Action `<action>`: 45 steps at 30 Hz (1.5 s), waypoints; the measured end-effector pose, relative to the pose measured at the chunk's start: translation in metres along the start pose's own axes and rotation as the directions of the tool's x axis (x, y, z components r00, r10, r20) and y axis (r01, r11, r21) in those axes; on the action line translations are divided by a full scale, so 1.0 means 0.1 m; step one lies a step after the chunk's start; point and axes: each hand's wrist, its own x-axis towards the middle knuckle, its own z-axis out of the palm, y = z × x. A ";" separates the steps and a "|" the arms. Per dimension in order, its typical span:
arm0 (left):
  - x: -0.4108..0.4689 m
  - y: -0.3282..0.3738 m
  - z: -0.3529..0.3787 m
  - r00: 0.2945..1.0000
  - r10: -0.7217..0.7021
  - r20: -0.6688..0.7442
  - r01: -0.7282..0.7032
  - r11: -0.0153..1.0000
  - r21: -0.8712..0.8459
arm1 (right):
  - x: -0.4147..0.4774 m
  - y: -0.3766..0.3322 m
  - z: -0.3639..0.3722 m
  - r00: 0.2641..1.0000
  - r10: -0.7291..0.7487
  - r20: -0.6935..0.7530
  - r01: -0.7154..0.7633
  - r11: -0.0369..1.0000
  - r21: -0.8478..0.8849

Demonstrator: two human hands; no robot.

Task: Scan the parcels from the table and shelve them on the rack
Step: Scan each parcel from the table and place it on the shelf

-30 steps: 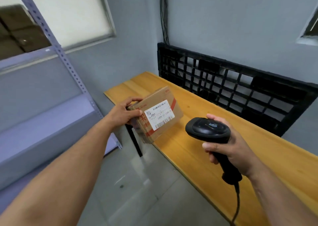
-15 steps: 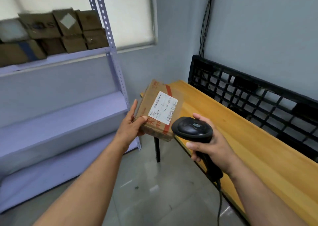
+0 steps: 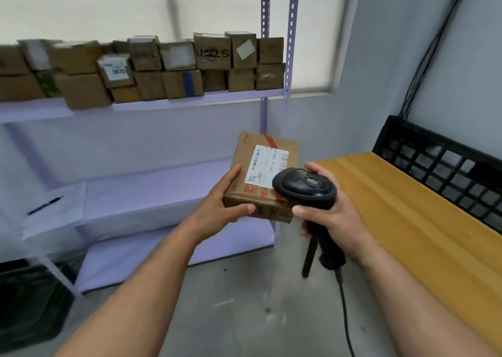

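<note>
The left grip (image 3: 220,207) holds the parcel (image 3: 245,153) in the air at its near left corner, with the thumb pressed on the near side and the fingers laid up the left edge. The parcel is in front of the rack (image 3: 292,57) and just left of the worktop (image 3: 407,207), resting on neither, and its top is tilted toward the camera. A white label (image 3: 262,166) with barcodes sits on that top, crossed by red tape and red print. The right grip (image 3: 334,220) is wrapped round the handle of the black scanner (image 3: 304,185). The scanner's head lies over the parcel's near right corner and hides part of the label (whether it touches the cardboard cannot be told). A cable (image 3: 345,310) hangs from the handle toward the floor. On the rack's upper shelf many boxes (image 3: 212,52) stand in two stacked rows. The lower shelf (image 3: 163,182) carries a sheet of paper (image 3: 62,220) with a pen (image 3: 44,206) on it, at far left. A black grid pallet (image 3: 448,163) leans on the wall behind the worktop, and a black crate (image 3: 30,302) stands on the floor at near left.
</note>
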 end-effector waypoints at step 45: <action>0.30 -1.03 -5.68 0.655 0.044 -0.755 0.168 0.965 0.202 | 3.39 0.12 4.37 0.888 -0.110 0.446 0.130 0.991 -0.013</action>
